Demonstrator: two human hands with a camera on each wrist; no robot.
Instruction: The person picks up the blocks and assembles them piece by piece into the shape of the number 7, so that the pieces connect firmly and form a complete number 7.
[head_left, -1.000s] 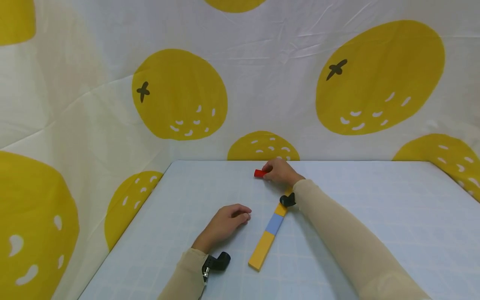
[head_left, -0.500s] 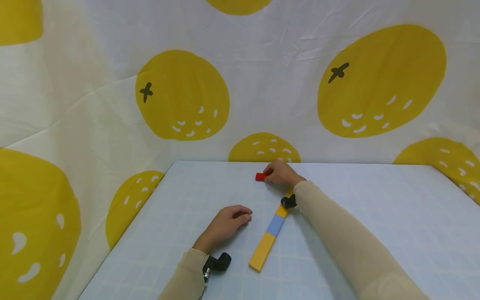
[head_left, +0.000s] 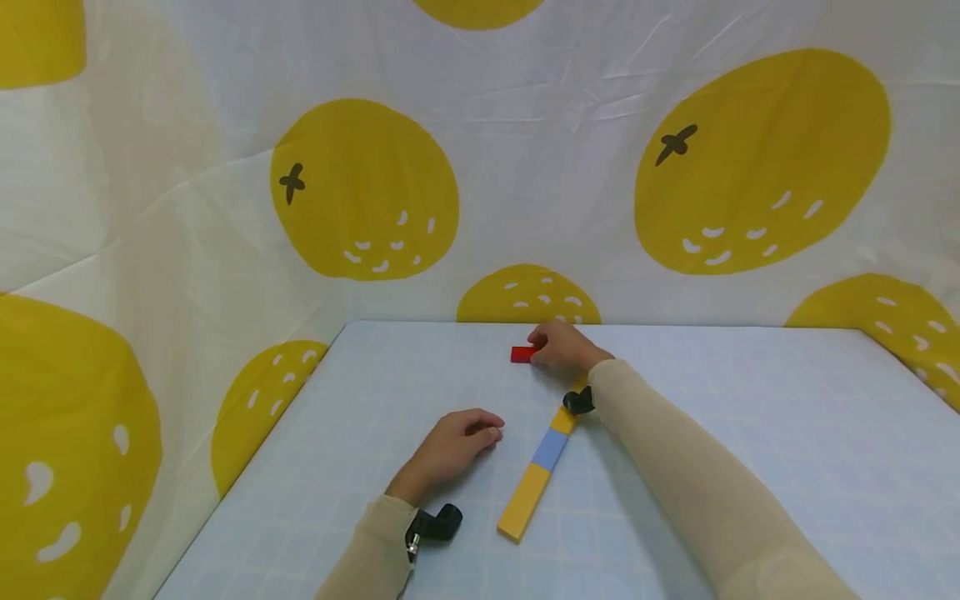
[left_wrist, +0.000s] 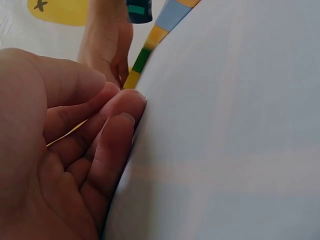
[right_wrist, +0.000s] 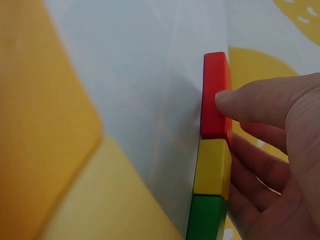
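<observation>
At the table's far side my right hand (head_left: pixel 564 346) pinches a red block (head_left: pixel 522 354). In the right wrist view, the thumb presses one face of this red block (right_wrist: pixel 214 95), with the other fingers behind it. Its near end appears to meet a yellow block (right_wrist: pixel 212 167), which adjoins a green block (right_wrist: pixel 206 217). These belong to a slanting row with a long orange block (head_left: pixel 523 503) nearest me, then a blue block (head_left: pixel 550 450) and a shorter orange block (head_left: pixel 564 421). My left hand (head_left: pixel 448 450) rests left of the row, fingers loosely bent, holding nothing.
A pale checked cloth covers the table (head_left: pixel 360 392). Behind and to the left hangs a white curtain (head_left: pixel 540 183) with large yellow fruit prints. Black wrist cameras sit on both sleeves; the right one (head_left: pixel 577 402) hides part of the block row.
The head view has shifted slightly. The red block, still in my right hand, turns a little and now shows a flatter face. My left hand and the row have stayed in place.
</observation>
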